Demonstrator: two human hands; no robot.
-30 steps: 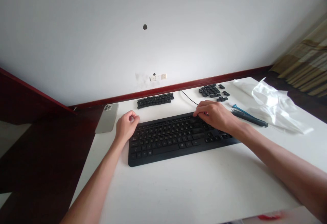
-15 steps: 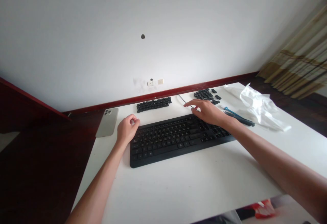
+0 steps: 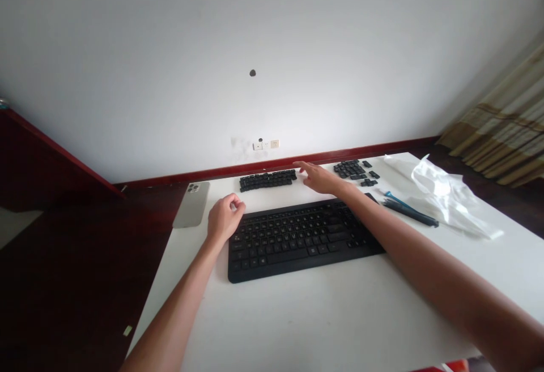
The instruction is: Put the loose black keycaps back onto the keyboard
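Note:
A black keyboard with key sockets showing in its upper part lies on the white table. At its upper left corner rests my left hand, fingers curled with thumb against forefinger; whether something small is between them cannot be made out. Beyond the keyboard's back edge my right hand reaches out, fingers extended and apart, holding nothing I can see. Its fingertips are close to the right end of a row of loose black keycaps. Another group of keycaps lies to the right of that hand.
A phone lies face down at the table's left edge. On the right are a blue-handled tool, a dark brush-like strip and a crumpled white plastic bag. The wall with sockets stands behind the table.
My right hand has moved left and forward, from above the keyboard's back edge towards the row of keycaps. The left hand stays at the keyboard's corner. The whole view has shifted slightly.

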